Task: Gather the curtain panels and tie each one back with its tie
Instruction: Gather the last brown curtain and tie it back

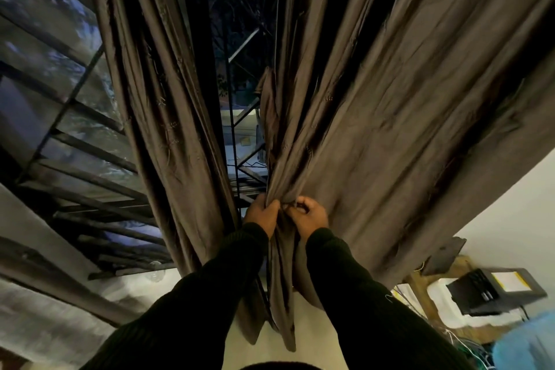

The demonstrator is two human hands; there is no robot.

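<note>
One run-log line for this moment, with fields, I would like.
stage: gathering | left hand: grips right brown satin curtain panel | right hand: grips same panel | tie: not visible

We have one head-worn wide-angle view, looking forward and down (edges bent by the lens), close upon the curtain panel (375, 117) at arm's reach.

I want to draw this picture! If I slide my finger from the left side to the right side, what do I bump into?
Window bars → left curtain panel → dark gap showing outside → left hand → right hand, both gripping the right curtain panel → black box on a shelf.
</note>
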